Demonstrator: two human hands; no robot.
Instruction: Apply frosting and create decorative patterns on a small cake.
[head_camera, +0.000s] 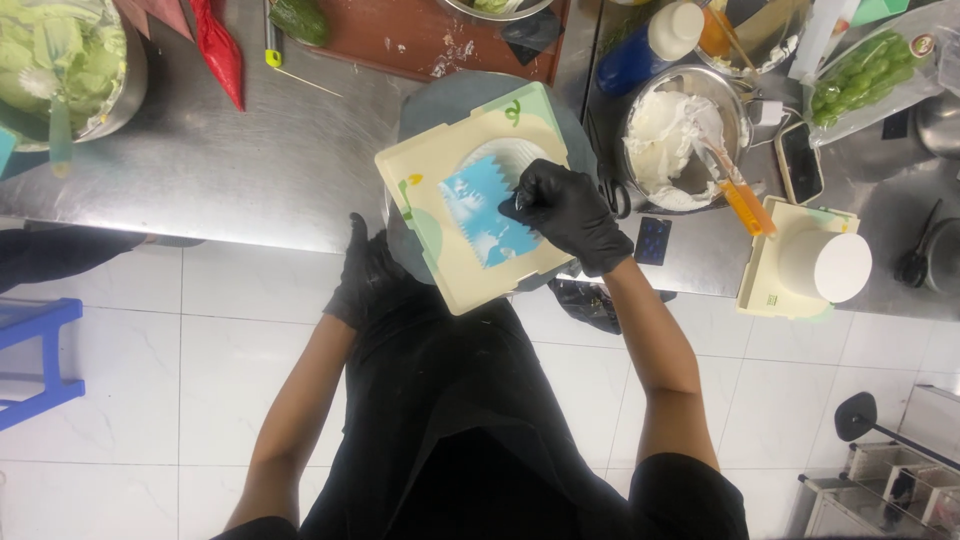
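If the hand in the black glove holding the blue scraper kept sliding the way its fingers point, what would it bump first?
The right hand points left across the cream square board; past the blue scraper, probably the board's left edge, then bare steel counter.

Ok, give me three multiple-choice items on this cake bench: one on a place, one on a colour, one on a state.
1. Where is the bowl of white cream?
A. right of the square board
B. on the floor
C. on the blue stool

2. What colour is the toothed scraper?
A. red
B. light blue
C. black

3. What is the right hand doing?
A. hanging free
B. holding a phone
C. pressing the scraper

Answers: 1 A, it stands on the steel counter beside the board. 2 B, pale blue plastic. 3 C, gloved fingers rest on its edge.
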